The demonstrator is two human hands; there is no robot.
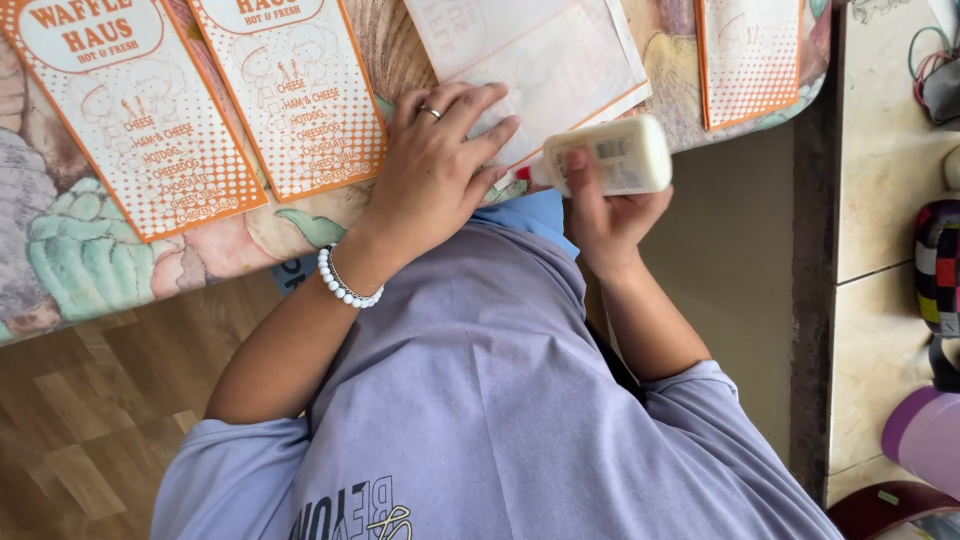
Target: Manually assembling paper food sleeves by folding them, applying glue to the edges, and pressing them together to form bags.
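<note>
Finished bags: orange-printed paper bags (140, 120) lie flat on the floral tablecloth (80, 260), off to my left.
Left hand (435, 165): spread flat, fingers apart, pressing the white paper bag (560, 60) down at the table edge.
Glue bottle (610, 155): on its side, red tip (523, 173) at the paper's lower edge, just beside my left fingertips.
Right hand (600, 220): wrapped round the bottle.
Doing it well: I'd squeeze lightly, keep the line thin, and hold the paper still.

**Soft, even daylight, sharp in the middle**

Bright, diffuse light fills the scene, with no harsh glare. A faint shadow lies under the left hand (435, 170) on the white paper (560, 60). Focus holds across the centre (prints read crisply); the right-edge objects look slightly soft and stretched.
</note>
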